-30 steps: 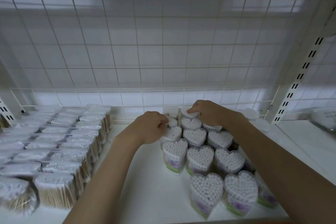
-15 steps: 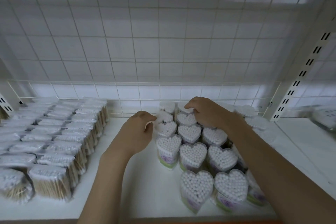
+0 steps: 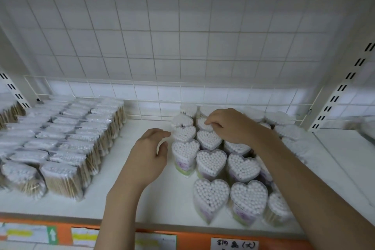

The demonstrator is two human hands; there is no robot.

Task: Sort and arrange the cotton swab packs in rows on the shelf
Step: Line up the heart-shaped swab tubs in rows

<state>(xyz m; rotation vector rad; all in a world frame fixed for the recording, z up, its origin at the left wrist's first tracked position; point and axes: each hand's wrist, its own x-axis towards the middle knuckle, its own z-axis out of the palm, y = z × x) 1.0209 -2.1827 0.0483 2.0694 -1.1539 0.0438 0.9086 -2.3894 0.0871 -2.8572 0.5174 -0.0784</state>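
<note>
Several heart-shaped cotton swab packs (image 3: 211, 161) stand in rows on the right half of the white shelf (image 3: 142, 199). My right hand (image 3: 229, 126) reaches over them, its curled fingers gripping the top of a heart pack (image 3: 203, 125) in the second row from the back. My left hand (image 3: 150, 154) hovers just left of the leftmost column, fingers loosely bent, holding nothing, its fingertips close to a heart pack (image 3: 184, 133). Further heart packs at the far right are blurred and partly hidden by my right forearm.
Several rows of rectangular bagged swab packs (image 3: 67, 140) fill the left half of the shelf. A white wire grid (image 3: 182, 46) backs the shelf, with a low wire rail in front of it. An orange label strip (image 3: 121, 235) runs along the front edge. A slotted upright (image 3: 341, 89) stands at right.
My left hand has let go of the back pack and drawn back toward me and to the left. My right hand has stayed on the back packs.
</note>
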